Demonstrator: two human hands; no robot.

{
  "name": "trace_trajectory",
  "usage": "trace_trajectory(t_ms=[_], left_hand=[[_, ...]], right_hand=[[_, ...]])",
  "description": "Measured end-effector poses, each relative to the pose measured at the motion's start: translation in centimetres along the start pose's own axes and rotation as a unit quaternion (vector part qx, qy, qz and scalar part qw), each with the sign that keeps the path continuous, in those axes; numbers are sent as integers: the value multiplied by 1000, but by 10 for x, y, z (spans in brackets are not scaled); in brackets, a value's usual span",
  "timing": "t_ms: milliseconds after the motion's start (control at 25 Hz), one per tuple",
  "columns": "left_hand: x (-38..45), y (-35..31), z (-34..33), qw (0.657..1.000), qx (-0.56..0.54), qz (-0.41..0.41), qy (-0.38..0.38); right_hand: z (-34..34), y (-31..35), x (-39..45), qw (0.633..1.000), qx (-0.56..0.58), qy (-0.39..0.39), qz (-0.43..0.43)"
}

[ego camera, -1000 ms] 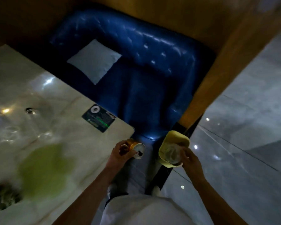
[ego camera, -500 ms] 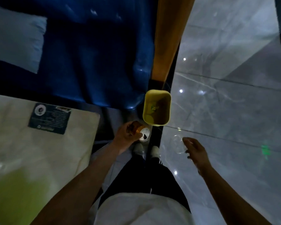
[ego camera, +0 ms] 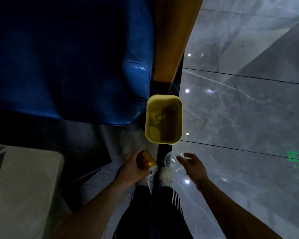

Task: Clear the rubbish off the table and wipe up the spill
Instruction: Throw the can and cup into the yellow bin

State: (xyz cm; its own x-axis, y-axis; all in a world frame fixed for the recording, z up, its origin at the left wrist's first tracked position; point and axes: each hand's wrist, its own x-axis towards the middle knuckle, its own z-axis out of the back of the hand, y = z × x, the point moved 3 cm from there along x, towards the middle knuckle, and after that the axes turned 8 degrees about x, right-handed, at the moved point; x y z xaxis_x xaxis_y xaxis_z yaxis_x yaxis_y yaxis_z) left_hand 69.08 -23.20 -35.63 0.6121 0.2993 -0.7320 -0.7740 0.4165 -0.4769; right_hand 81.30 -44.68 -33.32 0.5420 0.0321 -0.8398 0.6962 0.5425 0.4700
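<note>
A yellow bin [ego camera: 164, 144] stands on the floor ahead of my feet, with some rubbish inside. My left hand [ego camera: 130, 168] is shut on a gold drink can [ego camera: 146, 161], held tilted just short of the bin's near rim. My right hand [ego camera: 192, 165] holds a clear plastic cup [ego camera: 171, 161] by its side, level with the can and slightly right of the bin. The pale marble table [ego camera: 24, 187] shows only its corner at the lower left; the spill is out of view.
A blue leather sofa [ego camera: 67, 57] fills the upper left, its corner close to the bin. A wooden panel [ego camera: 173, 40] rises behind the bin. Grey polished tile floor [ego camera: 248, 109] spreads to the right. My white shoes [ego camera: 165, 175] stand below the hands.
The view has swung down and right from the table to the bin. The bin now stands farther from my hands. Both hands still hold the can and cup.
</note>
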Motion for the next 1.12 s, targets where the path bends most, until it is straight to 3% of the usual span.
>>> trace_trajectory(t_ms=[200, 360, 520, 600, 920, 1120], left_hand=[[104, -8, -9, 991, 93, -84, -48], [165, -24, -22, 968, 177, -163, -69], [204, -30, -37, 901, 373, -203, -84], [215, -35, -42, 885, 406, -213, -81], [180, -34, -39, 902, 395, -169, -45], [111, -44, -14, 950, 292, -103, -20]], right_hand=[[-21, 27, 103, 993, -47, -60, 94], [-39, 34, 159, 959, -176, -89, 203], [-52, 20, 193, 913, -325, -66, 238], [-53, 15, 201, 896, -368, -54, 244], [-44, 9, 177, 884, -425, 41, 193], [-22, 33, 109, 841, -507, 107, 158]])
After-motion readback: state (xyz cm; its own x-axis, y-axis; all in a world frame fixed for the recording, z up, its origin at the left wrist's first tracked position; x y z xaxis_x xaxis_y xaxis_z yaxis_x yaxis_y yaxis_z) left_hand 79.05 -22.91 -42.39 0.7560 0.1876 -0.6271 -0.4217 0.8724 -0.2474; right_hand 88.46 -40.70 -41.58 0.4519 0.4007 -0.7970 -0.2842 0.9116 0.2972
